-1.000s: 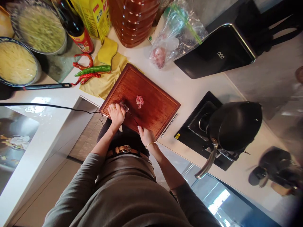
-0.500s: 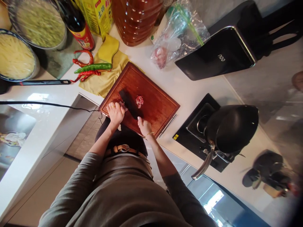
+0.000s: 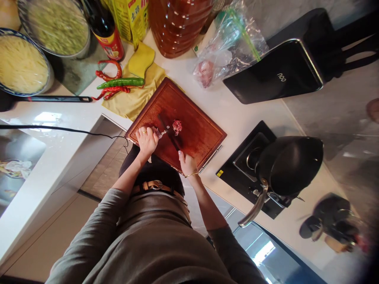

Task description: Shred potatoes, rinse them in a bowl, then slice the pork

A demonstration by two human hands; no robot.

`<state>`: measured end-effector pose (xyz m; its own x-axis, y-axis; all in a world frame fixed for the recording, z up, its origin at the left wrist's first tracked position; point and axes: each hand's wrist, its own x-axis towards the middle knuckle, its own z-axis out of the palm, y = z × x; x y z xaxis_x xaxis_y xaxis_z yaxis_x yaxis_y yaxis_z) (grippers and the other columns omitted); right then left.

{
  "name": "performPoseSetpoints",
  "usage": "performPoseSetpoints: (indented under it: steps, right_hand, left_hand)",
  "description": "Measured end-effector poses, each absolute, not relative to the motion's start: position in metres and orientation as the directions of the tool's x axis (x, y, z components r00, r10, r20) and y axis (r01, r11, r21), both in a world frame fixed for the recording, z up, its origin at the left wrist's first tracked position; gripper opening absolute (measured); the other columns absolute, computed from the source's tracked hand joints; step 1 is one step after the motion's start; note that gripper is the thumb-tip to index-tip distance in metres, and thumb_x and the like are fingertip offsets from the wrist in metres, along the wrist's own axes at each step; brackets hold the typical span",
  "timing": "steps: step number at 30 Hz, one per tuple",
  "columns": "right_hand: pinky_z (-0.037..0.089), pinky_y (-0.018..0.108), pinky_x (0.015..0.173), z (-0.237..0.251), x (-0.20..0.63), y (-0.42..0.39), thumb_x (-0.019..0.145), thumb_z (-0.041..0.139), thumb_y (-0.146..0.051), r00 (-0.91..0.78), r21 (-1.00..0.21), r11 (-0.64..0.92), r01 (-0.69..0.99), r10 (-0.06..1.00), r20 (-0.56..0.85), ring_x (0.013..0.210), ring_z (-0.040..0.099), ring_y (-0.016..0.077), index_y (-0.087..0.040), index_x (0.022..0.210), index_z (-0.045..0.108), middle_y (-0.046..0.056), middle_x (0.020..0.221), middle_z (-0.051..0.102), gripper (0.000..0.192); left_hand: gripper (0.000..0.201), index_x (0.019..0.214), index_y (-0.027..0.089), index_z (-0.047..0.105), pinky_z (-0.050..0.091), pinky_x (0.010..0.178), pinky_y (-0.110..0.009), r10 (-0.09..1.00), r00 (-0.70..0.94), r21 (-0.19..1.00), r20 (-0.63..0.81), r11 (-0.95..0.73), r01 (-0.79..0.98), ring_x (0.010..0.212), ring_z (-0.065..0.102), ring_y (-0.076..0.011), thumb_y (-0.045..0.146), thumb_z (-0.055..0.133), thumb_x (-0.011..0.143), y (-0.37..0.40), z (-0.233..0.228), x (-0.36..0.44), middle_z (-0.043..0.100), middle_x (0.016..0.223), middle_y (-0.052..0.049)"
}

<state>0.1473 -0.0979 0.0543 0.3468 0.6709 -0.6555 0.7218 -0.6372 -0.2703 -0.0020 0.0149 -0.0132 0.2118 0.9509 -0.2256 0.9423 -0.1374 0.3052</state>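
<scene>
On the brown wooden cutting board (image 3: 195, 114), my left hand (image 3: 147, 141) is closed over a piece of raw meat (image 3: 158, 132), most of it hidden under the fingers. My right hand (image 3: 188, 163) grips the handle of a dark knife (image 3: 173, 140); its blade is seen nearly edge-on, between the held meat and a small heap of cut meat (image 3: 177, 127). Pale bits of meat lie close to the blade, by my left fingers.
Behind the board, red and green chillies (image 3: 121, 83) rest near a yellow cloth (image 3: 120, 106). A plastic bag (image 3: 231, 43) and a black knife holder (image 3: 275, 73) stand at the back. To the right, a black wok (image 3: 296, 165) sits on the stove (image 3: 227, 167), its handle jutting forward.
The knife has turned from showing its broad side to nearly edge-on and shifted slightly right with my right hand. More meat shows beyond my left fingers. The whole view has shifted slightly.
</scene>
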Motion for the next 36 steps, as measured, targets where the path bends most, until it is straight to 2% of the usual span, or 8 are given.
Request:
performPoseSetpoints:
  steps: [3, 6, 8, 12, 18, 22, 27, 36]
  right_hand:
    - [0.035, 0.023, 0.061, 0.056, 0.136, -0.097, 0.092, 0.03, -0.054, 0.382, -0.109, -0.616, 0.78, 0.607, -0.696, 0.073, 0.064, 0.0183, -0.016, 0.094, 0.067, 0.011, 0.08, 0.07, 0.052]
    - [0.035, 0.024, 0.061, 0.053, 0.125, -0.087, 0.092, 0.029, -0.056, 0.394, -0.049, -0.585, 0.81, 0.604, -0.693, 0.074, 0.064, 0.019, -0.016, 0.097, 0.066, 0.013, 0.082, 0.07, 0.055]
    - [0.035, 0.024, 0.062, 0.05, 0.122, -0.079, 0.092, 0.027, -0.056, 0.384, -0.062, -0.57, 0.819, 0.625, -0.68, 0.075, 0.064, 0.0197, -0.016, 0.099, 0.066, 0.013, 0.083, 0.07, 0.056]
    - [0.036, 0.024, 0.064, 0.042, 0.133, -0.076, 0.094, 0.024, -0.052, 0.366, -0.161, -0.59, 0.791, 0.667, -0.649, 0.076, 0.065, 0.0186, -0.018, 0.102, 0.066, 0.011, 0.084, 0.071, 0.055]
    - [0.037, 0.024, 0.065, 0.038, 0.158, -0.091, 0.096, 0.013, -0.047, 0.425, -0.252, -0.67, 0.698, 0.671, -0.608, 0.074, 0.064, 0.017, -0.015, 0.088, 0.068, 0.01, 0.077, 0.07, 0.065]
    - [0.038, 0.023, 0.065, 0.047, 0.145, -0.091, 0.096, 0.016, -0.047, 0.393, -0.297, -0.669, 0.681, 0.676, -0.624, 0.074, 0.065, 0.0165, -0.015, 0.089, 0.068, 0.009, 0.077, 0.07, 0.062]
    - [0.036, 0.024, 0.062, 0.061, 0.119, -0.09, 0.095, 0.025, -0.049, 0.343, -0.264, -0.624, 0.736, 0.68, -0.648, 0.076, 0.065, 0.0187, -0.015, 0.093, 0.068, 0.012, 0.083, 0.071, 0.055]
    - [0.033, 0.025, 0.058, 0.08, 0.119, -0.095, 0.094, 0.026, -0.05, 0.292, -0.202, -0.593, 0.779, 0.629, -0.72, 0.074, 0.065, 0.0199, -0.016, 0.09, 0.069, 0.013, 0.081, 0.071, 0.055]
  left_hand:
    - [0.022, 0.089, 0.011, 0.053, 0.032, 0.089, -0.048, 0.952, 0.202, 0.316, -0.231, -0.123, 0.941, 0.102, 0.049, -0.0328, 0.029, 0.041, 0.084, 0.015, -0.014, -0.002, 0.053, 0.099, -0.018]
    - [0.021, 0.09, 0.012, 0.053, 0.031, 0.09, -0.048, 0.952, 0.188, 0.335, -0.243, -0.1, 0.937, 0.104, 0.048, -0.0329, 0.029, 0.042, 0.084, 0.015, -0.016, -0.001, 0.053, 0.101, -0.018]
    - [0.023, 0.09, 0.012, 0.053, 0.03, 0.091, -0.049, 0.951, 0.188, 0.337, -0.246, -0.098, 0.936, 0.105, 0.048, -0.0334, 0.03, 0.041, 0.084, 0.014, -0.016, -0.001, 0.053, 0.102, -0.019]
    - [0.024, 0.091, 0.012, 0.052, 0.031, 0.09, -0.049, 0.954, 0.197, 0.323, -0.228, -0.116, 0.939, 0.104, 0.048, -0.0334, 0.031, 0.039, 0.085, 0.014, -0.016, -0.002, 0.054, 0.102, -0.019]
    - [0.025, 0.091, 0.013, 0.052, 0.03, 0.091, -0.049, 0.954, 0.199, 0.351, -0.225, -0.111, 0.93, 0.104, 0.048, -0.0331, 0.032, 0.037, 0.086, 0.014, -0.016, -0.002, 0.054, 0.102, -0.018]
    - [0.025, 0.091, 0.013, 0.052, 0.031, 0.09, -0.049, 0.953, 0.206, 0.351, -0.224, -0.118, 0.929, 0.104, 0.048, -0.0332, 0.031, 0.036, 0.086, 0.015, -0.017, -0.003, 0.054, 0.101, -0.019]
    - [0.024, 0.09, 0.012, 0.053, 0.032, 0.089, -0.048, 0.96, 0.197, 0.318, -0.199, -0.126, 0.94, 0.102, 0.049, -0.0329, 0.03, 0.037, 0.086, 0.014, -0.016, -0.003, 0.054, 0.1, -0.018]
    - [0.023, 0.091, 0.013, 0.052, 0.031, 0.091, -0.05, 0.96, 0.178, 0.321, -0.217, -0.103, 0.942, 0.105, 0.047, -0.0336, 0.03, 0.039, 0.084, 0.015, -0.017, -0.002, 0.054, 0.102, -0.018]
